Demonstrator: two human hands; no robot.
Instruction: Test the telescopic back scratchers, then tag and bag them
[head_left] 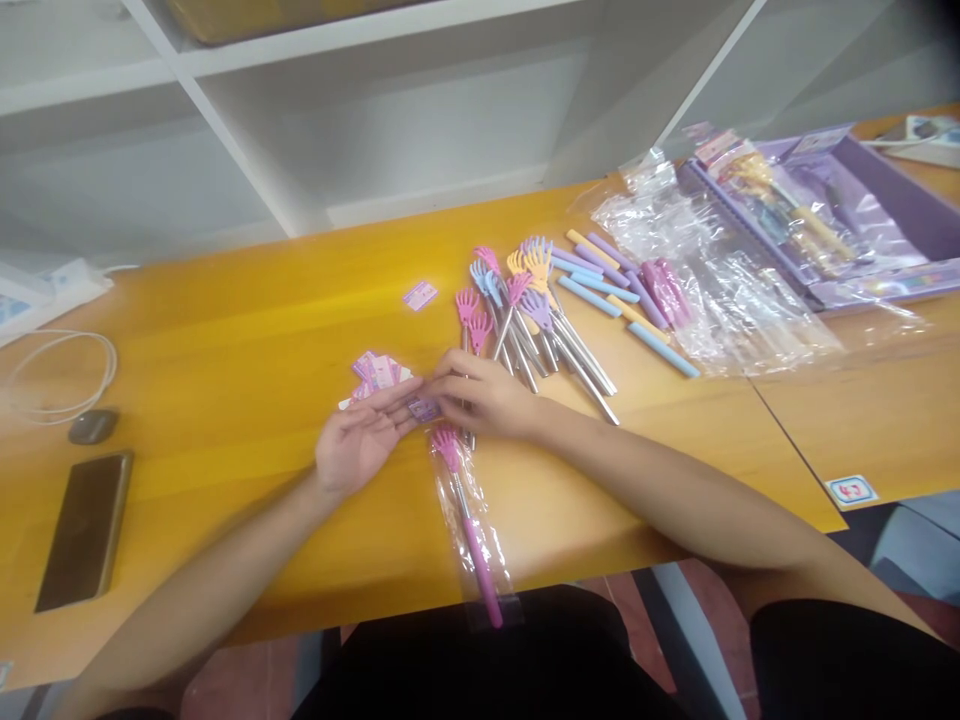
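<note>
Palm up with its fingers stretched out, my left hand [358, 446] reaches beside a pile of small pink and purple printed cards [379, 374]. My right hand [486, 396] has its fingers bent and pinched on one small printed card [424, 409] at the left fingertips; the fingers partly hide it. Just below the hands, a pink back scratcher [480, 560] lies in a clear plastic bag [496, 545], its lower end over the table's front edge. Behind my right hand are several loose back scratchers [538, 310] with metal rods and coloured claw heads.
A single card [420, 295] lies farther back. Coloured handle tubes [600, 290], clear plastic bags [727, 300] and a purple box [892, 200] holding bagged back scratchers are at the right. A phone [85, 530], a dark mouse [93, 427] and a white cable [112, 365] lie left.
</note>
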